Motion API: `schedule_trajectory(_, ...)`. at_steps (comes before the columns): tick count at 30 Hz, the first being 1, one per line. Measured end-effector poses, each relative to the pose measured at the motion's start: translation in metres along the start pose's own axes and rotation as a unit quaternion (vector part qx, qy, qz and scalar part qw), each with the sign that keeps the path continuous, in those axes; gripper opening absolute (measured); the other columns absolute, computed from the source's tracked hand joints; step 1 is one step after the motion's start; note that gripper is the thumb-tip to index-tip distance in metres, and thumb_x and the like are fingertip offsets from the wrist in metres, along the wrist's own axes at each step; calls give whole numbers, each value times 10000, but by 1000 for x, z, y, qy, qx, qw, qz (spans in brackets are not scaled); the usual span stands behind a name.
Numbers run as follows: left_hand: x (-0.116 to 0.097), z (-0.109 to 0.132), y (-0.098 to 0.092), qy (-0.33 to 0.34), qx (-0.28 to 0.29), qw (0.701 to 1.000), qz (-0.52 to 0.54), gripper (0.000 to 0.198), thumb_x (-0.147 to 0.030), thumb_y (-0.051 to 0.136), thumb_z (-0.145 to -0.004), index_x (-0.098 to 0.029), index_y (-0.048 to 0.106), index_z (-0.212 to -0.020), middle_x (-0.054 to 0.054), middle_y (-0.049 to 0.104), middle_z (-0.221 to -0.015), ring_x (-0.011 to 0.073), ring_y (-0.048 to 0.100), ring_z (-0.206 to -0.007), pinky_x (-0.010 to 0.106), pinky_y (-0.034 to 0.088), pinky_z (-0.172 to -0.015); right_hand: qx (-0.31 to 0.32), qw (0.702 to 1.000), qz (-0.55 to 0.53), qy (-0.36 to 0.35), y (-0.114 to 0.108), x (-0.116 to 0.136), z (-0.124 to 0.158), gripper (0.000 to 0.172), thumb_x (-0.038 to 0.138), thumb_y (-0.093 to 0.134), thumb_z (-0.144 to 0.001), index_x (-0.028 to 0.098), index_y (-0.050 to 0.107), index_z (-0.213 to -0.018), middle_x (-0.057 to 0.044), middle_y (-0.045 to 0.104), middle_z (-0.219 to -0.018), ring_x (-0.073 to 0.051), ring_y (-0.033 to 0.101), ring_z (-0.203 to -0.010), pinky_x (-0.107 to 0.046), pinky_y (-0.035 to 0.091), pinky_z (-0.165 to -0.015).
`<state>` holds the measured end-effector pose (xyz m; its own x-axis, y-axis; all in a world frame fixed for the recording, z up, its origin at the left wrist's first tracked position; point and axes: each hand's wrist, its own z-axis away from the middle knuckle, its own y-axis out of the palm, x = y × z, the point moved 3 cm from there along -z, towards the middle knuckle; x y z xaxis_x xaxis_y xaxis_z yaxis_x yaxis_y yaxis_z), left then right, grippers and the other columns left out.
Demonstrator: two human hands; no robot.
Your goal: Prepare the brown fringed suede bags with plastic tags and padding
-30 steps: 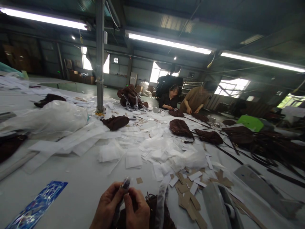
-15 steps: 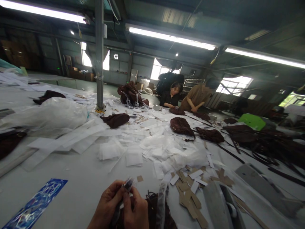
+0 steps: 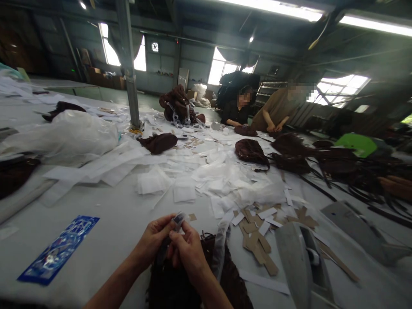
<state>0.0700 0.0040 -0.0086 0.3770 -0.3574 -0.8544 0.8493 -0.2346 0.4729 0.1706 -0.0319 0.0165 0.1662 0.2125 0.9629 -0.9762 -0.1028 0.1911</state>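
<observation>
My left hand (image 3: 158, 238) and my right hand (image 3: 186, 244) meet at the lower middle, both closed on a small dark piece wrapped in clear film (image 3: 179, 218). Below them lies a dark brown fringed bag (image 3: 174, 285), partly hidden by my hands and forearms. A strap wrapped in whitish film (image 3: 220, 249) runs over the bag, just right of my right hand. Whether the piece in my fingers is joined to the bag is hard to make out.
A blue printed packet (image 3: 59, 251) lies left, a grey tape dispenser (image 3: 294, 262) right. Cardboard scraps (image 3: 257, 240), white sheets (image 3: 185, 192) and brown bags (image 3: 251, 151) cover the table around a metal post (image 3: 128, 77). Two people (image 3: 238, 109) work at the far side.
The view has tilted down, so the table and my hands appear higher and more of my forearms and the brown bag shows. My fingers still hold the film-wrapped piece.
</observation>
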Motion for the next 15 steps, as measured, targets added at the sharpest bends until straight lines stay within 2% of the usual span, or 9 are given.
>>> schedule_trajectory(2,2,-3,-1,6,-27,1000,-7,404,-391,771,-700,-148,694,-1013,11,683,-694,77,554,-492,160,435,-455,32,999,24,28,-2,0,-2,453,401,539,-793,142,475,-1160,61,598,-465,-81,455,-290,-134,320,-295)
schedule_trajectory(5,4,-6,0,-19,-5,1000,-14,402,-404,766,-698,-135,689,-986,-3,639,-614,74,527,-459,154,396,-412,76,990,90,79,-14,14,4,424,401,485,-837,138,481,-1170,33,636,-537,-100,517,-334,-157,360,-320)
schedule_trajectory(7,5,-8,1,-33,10,999,-21,404,-409,765,-693,-123,686,-968,-4,613,-580,61,482,-407,144,331,-358,39,985,154,73,-33,36,16,458,398,441,-873,137,465,-1249,29,642,-575,-107,539,-362,-179,374,-348)
schedule_trajectory(9,1,-9,-2,-30,-8,999,-23,399,-407,771,-678,-112,685,-933,8,616,-599,40,435,-375,135,289,-329,-11,967,253,13,-55,64,34,475,351,444,-887,166,443,-1324,24,663,-641,-119,579,-449,-220,436,-442)
schedule_trajectory(10,-3,-10,-3,-25,-21,999,-23,394,-404,777,-667,-108,684,-910,9,616,-605,27,405,-361,132,271,-317,-2,947,319,-29,-62,77,45,438,307,471,-877,189,491,-1299,12,684,-701,-132,615,-547,-249,476,-536)
schedule_trajectory(12,-16,-14,-6,-10,-37,999,-20,390,-398,781,-653,-105,677,-888,0,599,-598,15,364,-349,129,248,-304,90,893,433,-83,-70,92,69,387,192,518,-832,255,589,-1207,0,711,-881,-162,648,-785,-294,488,-736)
schedule_trajectory(14,-36,-21,-5,14,-43,999,-24,387,-390,782,-648,-110,666,-889,-7,587,-610,15,365,-356,127,234,-303,174,828,523,-106,-70,92,88,358,120,574,-768,278,651,-1079,-2,694,-994,-187,620,-933,-319,446,-848)
schedule_trajectory(15,-48,-26,-4,30,-45,998,-29,385,-385,779,-651,-115,659,-898,-7,588,-627,16,373,-364,128,230,-308,192,795,565,-109,-70,88,93,326,104,603,-744,275,661,-1016,-7,685,-1015,-197,607,-955,-332,429,-863)
